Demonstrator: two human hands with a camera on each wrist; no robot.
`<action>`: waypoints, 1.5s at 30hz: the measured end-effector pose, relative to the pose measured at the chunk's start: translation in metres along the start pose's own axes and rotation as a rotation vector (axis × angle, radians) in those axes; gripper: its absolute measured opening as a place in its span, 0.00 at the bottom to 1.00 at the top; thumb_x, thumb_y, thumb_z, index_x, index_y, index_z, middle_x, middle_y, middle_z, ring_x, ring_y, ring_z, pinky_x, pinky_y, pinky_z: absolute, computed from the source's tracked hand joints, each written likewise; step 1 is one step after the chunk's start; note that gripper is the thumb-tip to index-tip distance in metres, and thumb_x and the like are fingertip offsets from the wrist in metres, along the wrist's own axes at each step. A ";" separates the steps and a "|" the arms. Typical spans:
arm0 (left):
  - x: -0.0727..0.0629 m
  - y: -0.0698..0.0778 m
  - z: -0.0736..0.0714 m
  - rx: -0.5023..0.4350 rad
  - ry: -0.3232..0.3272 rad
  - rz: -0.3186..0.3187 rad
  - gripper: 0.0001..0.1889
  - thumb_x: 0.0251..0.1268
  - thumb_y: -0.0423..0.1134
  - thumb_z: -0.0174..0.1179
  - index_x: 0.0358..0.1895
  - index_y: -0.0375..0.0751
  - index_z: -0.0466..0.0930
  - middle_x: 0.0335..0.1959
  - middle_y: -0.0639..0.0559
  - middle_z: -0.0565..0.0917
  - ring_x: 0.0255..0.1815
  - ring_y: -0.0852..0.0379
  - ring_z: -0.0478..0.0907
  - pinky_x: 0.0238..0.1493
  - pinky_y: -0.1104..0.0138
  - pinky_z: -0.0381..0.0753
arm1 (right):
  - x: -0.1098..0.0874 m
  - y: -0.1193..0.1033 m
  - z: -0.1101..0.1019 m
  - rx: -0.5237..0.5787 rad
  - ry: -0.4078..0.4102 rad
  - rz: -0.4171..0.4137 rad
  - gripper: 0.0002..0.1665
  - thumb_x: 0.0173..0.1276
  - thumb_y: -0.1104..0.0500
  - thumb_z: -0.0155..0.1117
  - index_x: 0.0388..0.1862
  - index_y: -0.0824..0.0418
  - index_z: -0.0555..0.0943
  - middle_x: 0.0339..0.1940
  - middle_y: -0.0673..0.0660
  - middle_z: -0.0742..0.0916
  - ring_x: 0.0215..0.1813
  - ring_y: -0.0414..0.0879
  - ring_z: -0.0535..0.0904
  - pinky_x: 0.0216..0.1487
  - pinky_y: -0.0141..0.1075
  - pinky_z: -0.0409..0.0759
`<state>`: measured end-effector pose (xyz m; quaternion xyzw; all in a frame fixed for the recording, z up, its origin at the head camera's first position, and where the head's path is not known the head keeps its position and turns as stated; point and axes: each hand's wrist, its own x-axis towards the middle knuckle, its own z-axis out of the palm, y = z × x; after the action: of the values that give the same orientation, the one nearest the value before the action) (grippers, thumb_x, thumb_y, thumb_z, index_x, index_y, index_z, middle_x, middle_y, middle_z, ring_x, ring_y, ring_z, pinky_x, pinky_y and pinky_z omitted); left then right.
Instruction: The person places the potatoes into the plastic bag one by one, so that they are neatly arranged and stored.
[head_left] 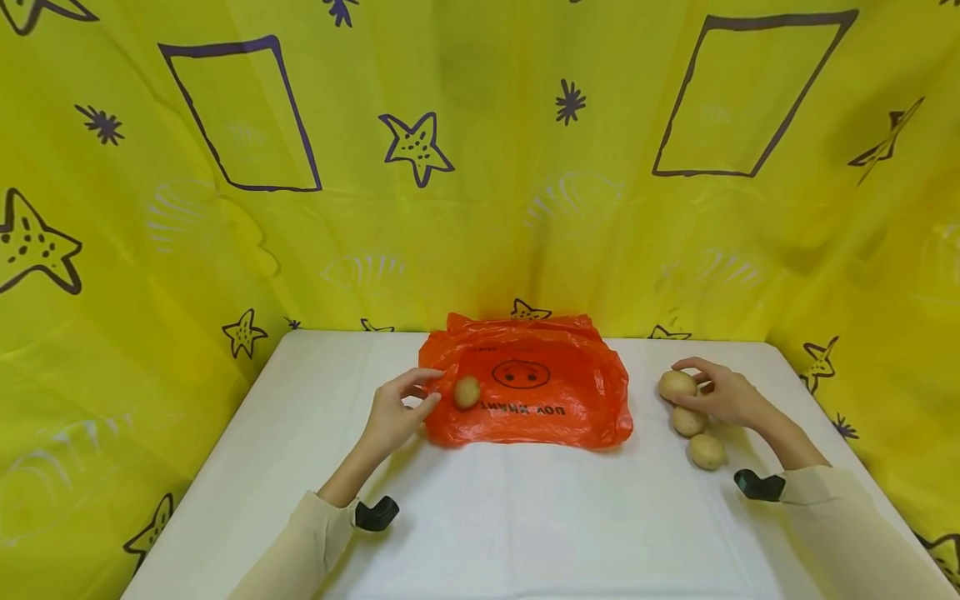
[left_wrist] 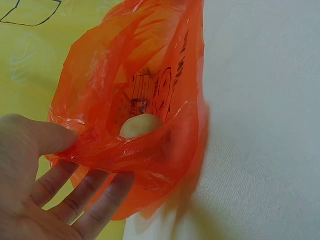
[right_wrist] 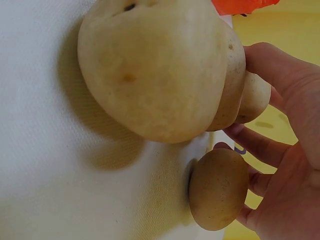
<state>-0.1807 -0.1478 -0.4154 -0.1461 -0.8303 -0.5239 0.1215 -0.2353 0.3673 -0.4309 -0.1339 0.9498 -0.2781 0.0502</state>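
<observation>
Half-closed left grip [head_left: 392, 412] on red bag [head_left: 551, 429]

From the head we look forward and down, well back, across the table [head_left: 525, 525] to the curtain [head_left: 487, 233]. At the left wrist we look closely past the left hand [head_left: 393, 417] into the bag [head_left: 555, 427], table at right. At the right wrist, table at left, we face the potatoes [right_wrist: 150, 75] nearest. Head and left wrist share the bag; head and right wrist, the potatoes.

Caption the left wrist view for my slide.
The left hand pinches the rim of a red bag, with a potato showing inside.
</observation>
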 end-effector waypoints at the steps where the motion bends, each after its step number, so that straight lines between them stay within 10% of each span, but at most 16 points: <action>1: 0.000 0.003 -0.001 -0.002 -0.002 0.001 0.14 0.63 0.20 0.64 0.52 0.28 0.84 0.43 0.34 0.86 0.41 0.36 0.84 0.46 0.47 0.85 | 0.000 0.000 0.000 0.001 0.000 0.000 0.32 0.70 0.52 0.72 0.66 0.64 0.74 0.54 0.76 0.83 0.53 0.69 0.81 0.48 0.61 0.80; 45: -0.002 0.004 -0.002 -0.012 -0.006 0.026 0.14 0.63 0.20 0.64 0.52 0.27 0.84 0.43 0.33 0.86 0.40 0.35 0.84 0.45 0.49 0.86 | 0.003 -0.010 -0.003 -0.009 0.109 -0.047 0.30 0.65 0.52 0.76 0.62 0.60 0.77 0.52 0.70 0.84 0.48 0.62 0.82 0.43 0.46 0.79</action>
<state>-0.1773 -0.1485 -0.4116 -0.1592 -0.8255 -0.5270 0.1248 -0.2366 0.3595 -0.4230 -0.1409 0.9491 -0.2816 -0.0090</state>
